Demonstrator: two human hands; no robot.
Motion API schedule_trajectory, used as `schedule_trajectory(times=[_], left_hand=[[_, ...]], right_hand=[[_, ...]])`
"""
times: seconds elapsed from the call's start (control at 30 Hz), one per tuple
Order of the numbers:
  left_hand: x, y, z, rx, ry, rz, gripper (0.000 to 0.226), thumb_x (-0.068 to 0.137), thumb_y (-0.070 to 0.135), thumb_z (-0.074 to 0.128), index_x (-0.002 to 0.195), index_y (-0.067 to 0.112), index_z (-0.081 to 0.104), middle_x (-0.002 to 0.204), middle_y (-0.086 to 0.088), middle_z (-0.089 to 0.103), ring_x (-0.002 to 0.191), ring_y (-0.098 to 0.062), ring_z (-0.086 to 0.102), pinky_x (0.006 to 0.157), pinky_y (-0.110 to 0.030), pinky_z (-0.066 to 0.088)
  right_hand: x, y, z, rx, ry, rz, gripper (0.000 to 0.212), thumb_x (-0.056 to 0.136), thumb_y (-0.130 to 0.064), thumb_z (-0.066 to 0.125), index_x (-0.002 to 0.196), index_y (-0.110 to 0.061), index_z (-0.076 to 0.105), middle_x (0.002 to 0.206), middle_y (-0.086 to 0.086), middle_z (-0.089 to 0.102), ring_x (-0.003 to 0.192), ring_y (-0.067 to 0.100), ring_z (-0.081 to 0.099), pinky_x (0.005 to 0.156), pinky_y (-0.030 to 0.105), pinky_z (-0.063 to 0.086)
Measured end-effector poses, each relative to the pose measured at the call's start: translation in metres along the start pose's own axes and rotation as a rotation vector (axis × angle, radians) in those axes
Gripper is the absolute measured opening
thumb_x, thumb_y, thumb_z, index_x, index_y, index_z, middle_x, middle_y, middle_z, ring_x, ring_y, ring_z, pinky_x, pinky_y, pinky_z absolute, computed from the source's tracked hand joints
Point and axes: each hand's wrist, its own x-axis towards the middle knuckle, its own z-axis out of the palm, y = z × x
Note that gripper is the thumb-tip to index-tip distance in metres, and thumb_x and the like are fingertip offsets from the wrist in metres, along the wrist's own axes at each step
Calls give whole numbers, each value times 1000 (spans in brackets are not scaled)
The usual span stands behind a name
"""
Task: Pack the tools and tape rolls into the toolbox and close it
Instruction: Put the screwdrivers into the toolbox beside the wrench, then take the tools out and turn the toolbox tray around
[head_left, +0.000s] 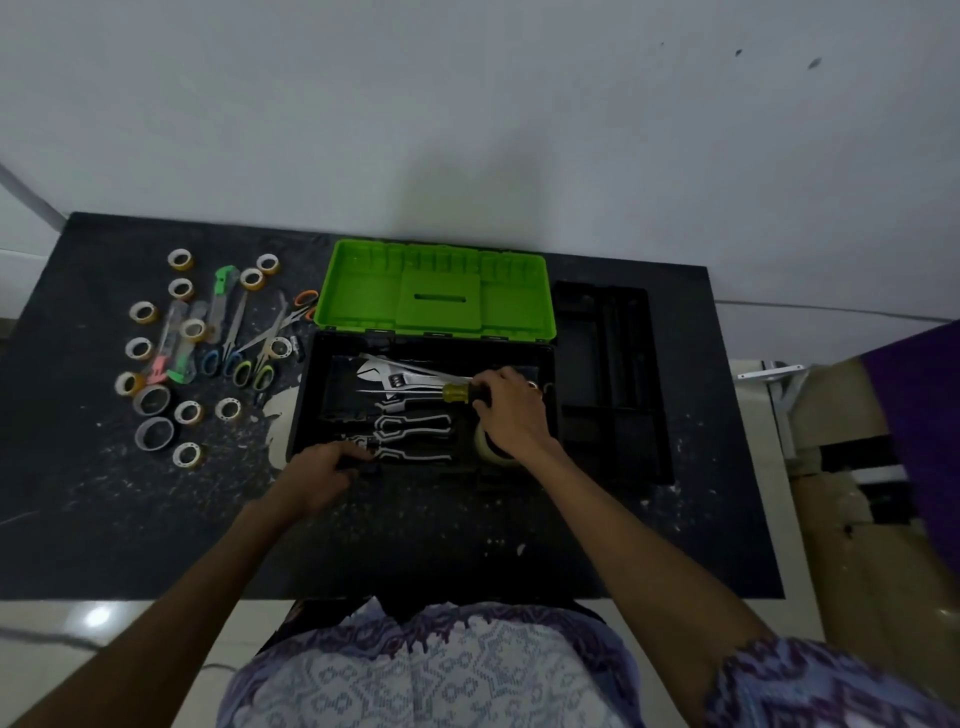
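The black toolbox (306, 410) stands open in the middle of the dark table, its green lid (436, 291) leaning back. Inside lie an adjustable wrench (387, 374), pliers with black-and-white handles (415, 428) and a clear tape roll (488, 447). My right hand (511, 410) is inside the box, shut on the yellow handle of a screwdriver (457, 391) whose shaft points left. My left hand (322, 473) grips the box's front left rim. Left of the box lie several small tape rolls (187, 413), scissors (249, 358) and utility knives (174, 353).
A black inner tray (608, 379) lies on the table right of the box. Two larger grey tape rolls (154, 434) sit at the near left of the pile. A white wall runs behind the table; a cardboard box (852, 467) stands at the right.
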Motion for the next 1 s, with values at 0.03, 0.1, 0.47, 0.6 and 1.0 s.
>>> schedule_trajectory(times=[0.03, 0.1, 0.47, 0.6, 1.0], left_hand=[[1, 2, 0, -7, -10, -10, 36, 88, 3, 57, 117, 21, 66, 120, -5, 66, 110, -22, 61, 93, -31, 45], [3, 7, 2, -5, -2, -23, 35, 88, 1, 56, 118, 16, 66, 119, -8, 66, 111, -24, 60, 92, -29, 43], [2, 10, 3, 39, -1, -29, 34, 90, 9, 56, 122, 18, 64, 124, -9, 63, 115, -24, 58, 95, -29, 43], [4, 13, -4, 62, -18, 21, 27, 91, 17, 58, 117, 20, 66, 120, -5, 66, 110, -21, 61, 91, -28, 45], [55, 133, -9, -97, 124, 302, 20, 89, 14, 59, 107, 18, 68, 104, -1, 72, 92, -18, 67, 80, -31, 51]], right_hand=[[0, -1, -1, 4, -2, -4, 32, 94, -24, 61, 126, -21, 58, 127, 4, 53, 117, 26, 53, 91, 37, 45], [-1, -2, -2, 7, -4, -7, 33, 94, -25, 62, 127, -21, 58, 127, 5, 53, 117, 26, 53, 91, 37, 44], [-8, -18, -3, 36, -27, 7, 33, 94, -27, 61, 126, -18, 58, 123, 8, 56, 112, 28, 58, 87, 38, 49], [-17, -20, -2, 22, -45, 55, 36, 95, -33, 59, 129, -21, 56, 125, 5, 54, 113, 26, 57, 89, 37, 49], [-37, 29, -44, 170, 114, 214, 30, 96, -31, 57, 125, -25, 58, 121, -1, 55, 113, 19, 56, 90, 39, 50]])
